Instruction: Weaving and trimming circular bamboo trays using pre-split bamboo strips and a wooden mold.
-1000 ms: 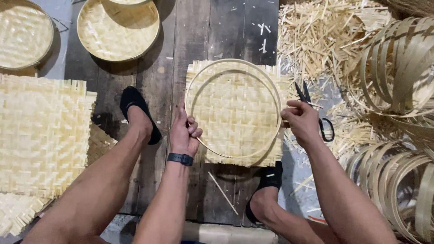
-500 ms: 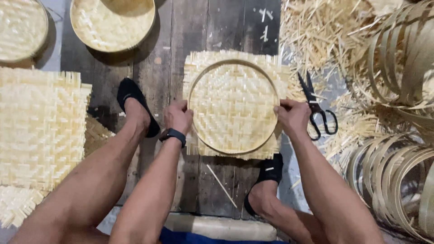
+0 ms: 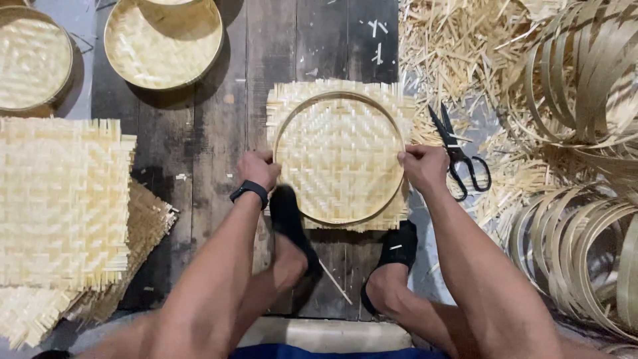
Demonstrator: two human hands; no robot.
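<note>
Both arms stretched forward and down from the near edge, elbows slightly bent, forearms converging on a square woven bamboo mat (image 3: 339,156) lying flat on the dark plank floor (image 3: 219,133). Left hand (image 3: 258,169), black wristband (image 3: 248,191) behind it, knuckles up, fingers curled shut on the left side of the round bamboo hoop (image 3: 292,123) resting on the mat. Right hand (image 3: 423,167) mirrored on the hoop's right side, fingers closed and pinching the rim there. Two feet in black shoes (image 3: 290,219) planted at the mat's near edge. Black scissors (image 3: 458,156) just right of the right hand, on bamboo offcuts. Stacked mats (image 3: 63,199) far left; finished round trays (image 3: 165,40) at the far side; coiled bamboo strips (image 3: 578,233) to the right.
</note>
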